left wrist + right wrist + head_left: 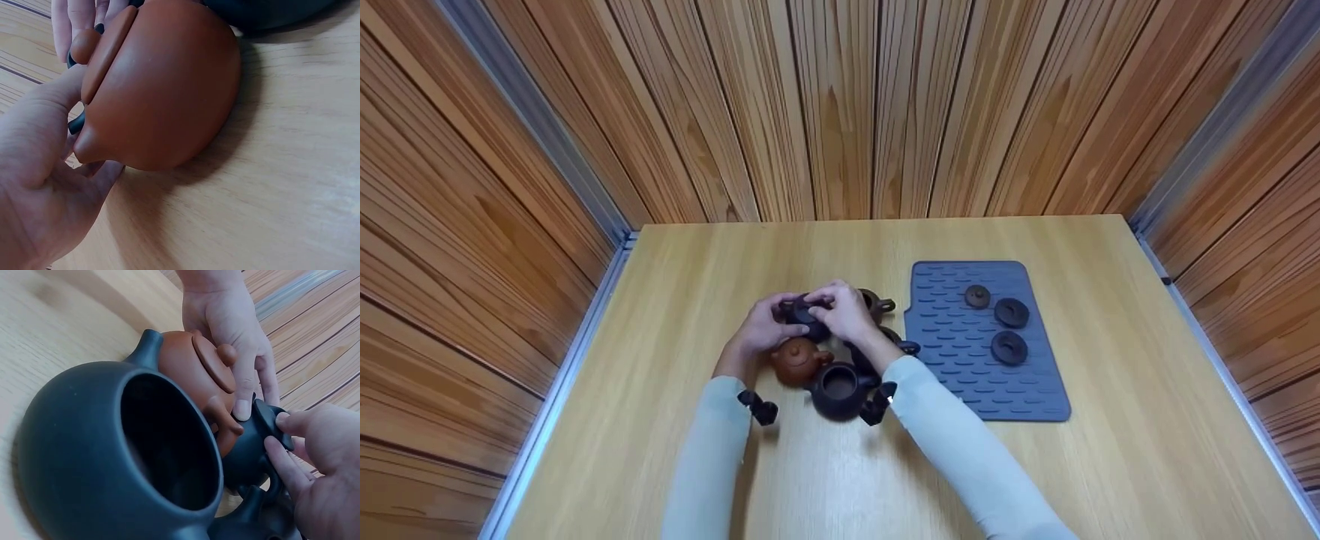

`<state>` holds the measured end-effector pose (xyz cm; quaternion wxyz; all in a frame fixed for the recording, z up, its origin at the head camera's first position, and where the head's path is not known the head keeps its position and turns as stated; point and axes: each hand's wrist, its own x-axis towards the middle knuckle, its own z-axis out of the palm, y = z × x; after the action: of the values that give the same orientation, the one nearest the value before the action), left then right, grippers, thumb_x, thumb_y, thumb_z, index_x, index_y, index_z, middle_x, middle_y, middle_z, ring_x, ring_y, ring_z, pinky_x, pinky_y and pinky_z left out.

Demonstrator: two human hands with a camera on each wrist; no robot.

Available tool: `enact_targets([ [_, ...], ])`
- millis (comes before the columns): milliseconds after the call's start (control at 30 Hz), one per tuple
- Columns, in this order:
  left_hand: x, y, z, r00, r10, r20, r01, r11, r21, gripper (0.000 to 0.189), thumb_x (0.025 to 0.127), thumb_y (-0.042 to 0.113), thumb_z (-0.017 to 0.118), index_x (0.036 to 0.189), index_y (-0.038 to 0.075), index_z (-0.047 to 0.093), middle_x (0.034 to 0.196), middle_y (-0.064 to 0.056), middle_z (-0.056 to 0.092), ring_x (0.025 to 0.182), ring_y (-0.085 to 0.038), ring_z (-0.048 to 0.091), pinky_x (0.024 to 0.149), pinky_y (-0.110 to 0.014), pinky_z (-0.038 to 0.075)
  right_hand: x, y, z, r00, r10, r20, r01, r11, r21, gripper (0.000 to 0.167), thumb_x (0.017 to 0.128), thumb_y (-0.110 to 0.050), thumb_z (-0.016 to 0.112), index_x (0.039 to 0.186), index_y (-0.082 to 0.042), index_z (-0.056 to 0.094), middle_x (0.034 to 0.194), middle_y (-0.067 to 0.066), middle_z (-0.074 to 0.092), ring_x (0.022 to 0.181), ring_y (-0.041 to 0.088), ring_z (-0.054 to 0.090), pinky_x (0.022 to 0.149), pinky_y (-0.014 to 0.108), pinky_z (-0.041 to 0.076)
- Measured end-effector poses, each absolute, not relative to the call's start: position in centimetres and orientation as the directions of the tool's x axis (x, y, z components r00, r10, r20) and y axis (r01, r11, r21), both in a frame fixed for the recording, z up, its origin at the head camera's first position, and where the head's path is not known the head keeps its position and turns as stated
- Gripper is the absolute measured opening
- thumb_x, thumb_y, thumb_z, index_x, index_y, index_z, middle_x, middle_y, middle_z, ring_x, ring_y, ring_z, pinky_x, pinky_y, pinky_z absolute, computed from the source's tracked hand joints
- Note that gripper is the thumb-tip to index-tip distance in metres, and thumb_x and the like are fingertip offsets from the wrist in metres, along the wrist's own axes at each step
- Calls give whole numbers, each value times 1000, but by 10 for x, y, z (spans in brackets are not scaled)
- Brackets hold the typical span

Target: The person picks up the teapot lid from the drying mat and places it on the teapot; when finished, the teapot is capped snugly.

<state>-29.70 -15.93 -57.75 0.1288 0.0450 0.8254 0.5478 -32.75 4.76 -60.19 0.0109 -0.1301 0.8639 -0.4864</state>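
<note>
My left hand [761,328] grips the side of a small dark teapot [243,453], with the thumb against its body. On top of that teapot my right hand [846,311] pinches a dark lid [268,421] between thumb and fingers; the lid lies at the teapot's mouth. Just nearer to me is a reddish-brown teapot [795,365] with its round-knobbed lid on. It fills much of the left wrist view, in front of the left hand. Beside it stands a lidless black teapot [837,409], its wide mouth facing up.
Two more dark teapots, one brownish [877,303] and one black [910,347], are partly hidden behind my right hand and wrist. On the right a grey ribbed mat [945,375] bears a small brown lid [977,297] and two black lids [1011,313]. Wooden walls surround the table.
</note>
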Motion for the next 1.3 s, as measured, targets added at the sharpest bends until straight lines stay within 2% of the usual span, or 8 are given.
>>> enact_targets([
  [267,-296,-159,-577,-962,213,-170,-79,377,923,59,99,1,83,155,6,65,164,-21,60,156,-39,54,137,-55,37,-324,48,-600,-958,-270,91,-235,569,-788,30,95,-10,89,122,-23,88,131,4,77,126,28,74,114,47,58],
  [600,-296,-161,-578,-962,209,-177,-82,396,915,59,100,3,83,156,11,66,166,-19,59,160,-39,51,139,-57,34,-321,50,-604,-951,-270,152,-286,577,-765,31,93,-10,90,122,-19,88,126,4,81,118,27,77,108,46,60],
  [767,-295,-161,-579,-963,223,-151,-56,384,922,62,99,2,83,158,10,64,167,-22,56,155,-40,54,132,-53,42,-320,51,-605,-952,-269,147,-282,581,-764,33,93,-10,89,125,-20,87,132,1,83,122,25,78,110,45,61],
  [900,-295,-160,-580,-966,223,-134,-36,394,919,63,99,1,83,159,10,64,167,-23,56,155,-39,53,130,-48,42,-317,52,-601,-951,-277,137,-277,571,-773,35,94,-9,88,128,-18,87,137,4,83,128,27,78,114,46,60],
  [1133,-295,-161,-577,-962,226,-152,-50,402,914,64,99,0,82,160,14,64,169,-23,54,157,-40,51,133,-55,40,-308,55,-587,-942,-297,154,-299,539,-788,35,93,-6,87,128,-14,86,139,12,82,129,33,78,113,46,61],
  [1300,-297,-163,-580,-962,234,-140,-31,416,909,63,99,4,83,158,16,66,167,-23,55,157,-42,51,135,-57,38,-314,57,-598,-943,-295,152,-293,527,-798,36,94,-9,88,128,-17,86,139,10,82,131,30,77,114,45,61],
])
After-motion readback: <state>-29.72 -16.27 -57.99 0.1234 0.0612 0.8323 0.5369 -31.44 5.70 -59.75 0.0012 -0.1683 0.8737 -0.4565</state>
